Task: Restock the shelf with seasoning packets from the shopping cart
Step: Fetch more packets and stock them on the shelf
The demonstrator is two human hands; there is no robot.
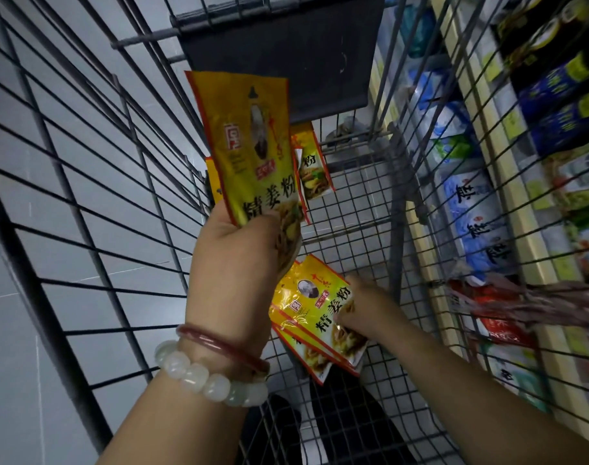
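Note:
My left hand (234,263) grips a bunch of yellow seasoning packets (249,146) by their lower ends and holds them upright above the wire shopping cart (363,209). More of the bunch fans out behind the front packet. Lower in the cart, my right hand (361,308) pinches a small stack of the same yellow packets (311,313) near the cart's floor. The store shelf (534,236) runs along the right, seen through the cart's wire side.
The cart's dark fold-down seat panel (286,52) stands at the far end. Blue and white bags (471,216) and red packets (501,310) fill the shelf rows on the right. Grey tiled floor (34,146) shows through the left side of the cart.

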